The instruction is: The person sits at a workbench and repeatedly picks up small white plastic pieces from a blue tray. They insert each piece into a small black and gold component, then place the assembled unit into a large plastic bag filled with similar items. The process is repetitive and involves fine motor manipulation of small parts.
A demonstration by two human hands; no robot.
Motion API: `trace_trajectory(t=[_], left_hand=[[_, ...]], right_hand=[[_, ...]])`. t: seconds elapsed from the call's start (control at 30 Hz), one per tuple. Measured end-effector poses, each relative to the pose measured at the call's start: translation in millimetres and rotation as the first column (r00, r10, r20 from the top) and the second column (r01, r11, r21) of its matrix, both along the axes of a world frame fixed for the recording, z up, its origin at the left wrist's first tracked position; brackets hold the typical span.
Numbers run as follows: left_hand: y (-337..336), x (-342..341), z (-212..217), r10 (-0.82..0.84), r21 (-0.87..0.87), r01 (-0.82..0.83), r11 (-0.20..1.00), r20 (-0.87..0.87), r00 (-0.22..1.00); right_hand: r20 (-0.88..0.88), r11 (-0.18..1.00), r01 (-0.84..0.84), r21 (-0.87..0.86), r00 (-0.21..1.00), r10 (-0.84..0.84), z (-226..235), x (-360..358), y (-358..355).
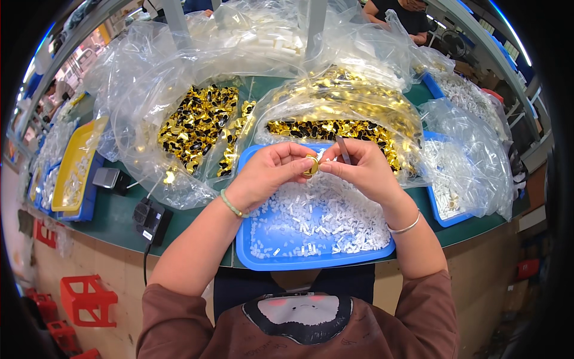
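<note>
- Over the blue tray [287, 262], at the middle of the bench's near edge, the left hand [272, 170] pinches a small gold-coloured piece [311, 167] between thumb and fingertips.
- Facing it, the right hand [362, 170] is closed, its thumb and forefinger at the piece's right side; a thin grey strip [342, 149] sticks up from among its fingers.
- Beneath the hands, small white pieces [359, 230] spread through the tray.
- Just beyond, toward the bench's far edge, clear plastic bags hold many gold-and-black pieces [200, 122].
- Left of the tray, a black box [150, 219] with a cord sits by the near edge of the green bench [122, 209].
- Toward the left end, a yellow tray [67, 191] rests on a blue one.
- Toward the right end, a smaller blue tray [447, 221] holds white parts, partly under clear plastic.
</note>
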State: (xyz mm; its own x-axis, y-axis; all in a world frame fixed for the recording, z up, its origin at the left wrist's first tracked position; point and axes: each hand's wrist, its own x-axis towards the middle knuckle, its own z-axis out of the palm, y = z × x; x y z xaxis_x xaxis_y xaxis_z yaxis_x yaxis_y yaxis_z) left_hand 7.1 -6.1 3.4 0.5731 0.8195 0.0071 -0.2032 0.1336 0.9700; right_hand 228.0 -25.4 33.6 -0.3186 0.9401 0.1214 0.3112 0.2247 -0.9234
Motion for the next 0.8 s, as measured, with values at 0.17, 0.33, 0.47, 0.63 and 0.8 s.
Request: trace_trajectory(t=[0.17, 0.33, 0.47, 0.63, 0.8], left_hand=[[0.5, 1.1, -1.6, 0.011, 0.042, -0.011, 0.999, -0.003, 1.000], [0.9, 1.4, -2.1, 0.018, 0.012, -0.018, 1.000, -0.010, 1.000], [0.7, 1.3, -0.5, 0.001, 0.020, -0.001, 1.000, -0.047, 0.999], [0.4, 0.4, 1.3, -0.008, 0.033, 0.011, 0.999, -0.085, 0.996], [-0.3, -1.0, 2.6, -0.034, -0.022, 0.033, 0.999, -0.039, 0.999]], right_hand=[[0.031, 0.998, -0.027, 0.064, 0.999, 0.025, -6.9, 0.2, 2.5], [0.051, 0.991, -0.103, 0.081, 0.994, 0.099, -6.4, -0.3, 2.1], [0.011, 0.991, -0.135, -0.006, 0.991, 0.135, -4.7, 0.2, 0.8], [-0.032, 0.986, -0.131, -0.101, 0.991, 0.129, -3.8, 0.0, -0.2], [-0.009, 0.992, -0.085, -0.091, 0.996, 0.085, -3.5, -0.6, -0.5]])
